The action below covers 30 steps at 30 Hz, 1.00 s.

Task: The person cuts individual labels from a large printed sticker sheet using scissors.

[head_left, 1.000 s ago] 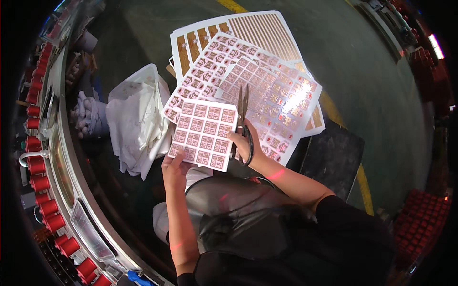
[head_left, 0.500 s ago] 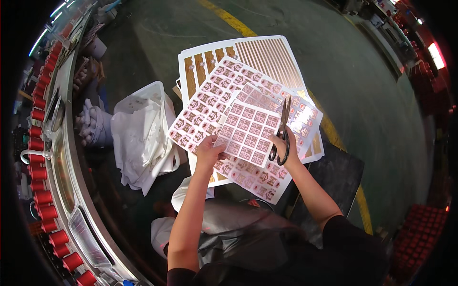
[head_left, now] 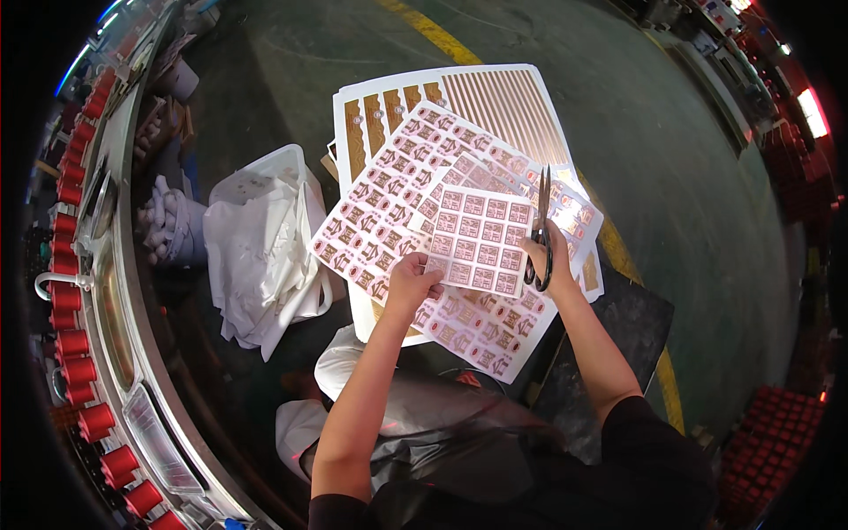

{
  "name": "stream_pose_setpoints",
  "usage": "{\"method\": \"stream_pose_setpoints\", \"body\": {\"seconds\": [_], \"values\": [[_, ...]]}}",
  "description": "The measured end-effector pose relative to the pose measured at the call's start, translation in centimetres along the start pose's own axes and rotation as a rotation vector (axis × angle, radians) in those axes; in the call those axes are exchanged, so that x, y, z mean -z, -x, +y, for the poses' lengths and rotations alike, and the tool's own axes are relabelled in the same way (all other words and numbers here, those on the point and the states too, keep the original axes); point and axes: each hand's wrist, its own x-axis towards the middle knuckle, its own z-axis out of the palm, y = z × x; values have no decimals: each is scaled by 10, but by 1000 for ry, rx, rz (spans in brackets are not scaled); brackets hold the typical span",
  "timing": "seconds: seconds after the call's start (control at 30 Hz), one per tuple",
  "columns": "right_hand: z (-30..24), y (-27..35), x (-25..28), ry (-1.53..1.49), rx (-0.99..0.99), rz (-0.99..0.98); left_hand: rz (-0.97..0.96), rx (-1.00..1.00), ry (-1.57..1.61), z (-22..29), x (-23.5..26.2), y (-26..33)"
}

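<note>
A small white sheet printed with a grid of pinkish-brown squares is held up in front of me. My left hand pinches its lower left corner between thumb and fingers. At its right side, my right hand grips black-handled scissors, their blades pointing away from me and looking nearly closed. The right fingertips also touch the sheet's right edge. Beneath lies a larger sheet with rows of brown and pink prints. Other small printed sheets lie partly hidden under the held one.
Under everything is a stack of large white sheets with gold panels and stripes. To the left stands a white plastic bin full of crumpled white material. Red spools line a curved metal machine farther left. A yellow line crosses the green floor.
Both hands have moved slightly to the right with the small sheet, which has turned a little to sit straighter. The scissors have shifted right with my right hand.
</note>
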Motion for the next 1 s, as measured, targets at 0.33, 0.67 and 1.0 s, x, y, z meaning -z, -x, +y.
{"method": "stream_pose_setpoints", "body": {"seconds": [0.33, 0.67, 1.0], "values": [[5, -12, -6, -36, -148, 36, 243, -232, -434, -8, 0, -45], [31, 7, -11, -33, -119, -62, 600, -259, -983, 30, 12, -65], [24, 9, -11, 209, -39, 51, 605, 283, 167, 36, 162, -31]]}}
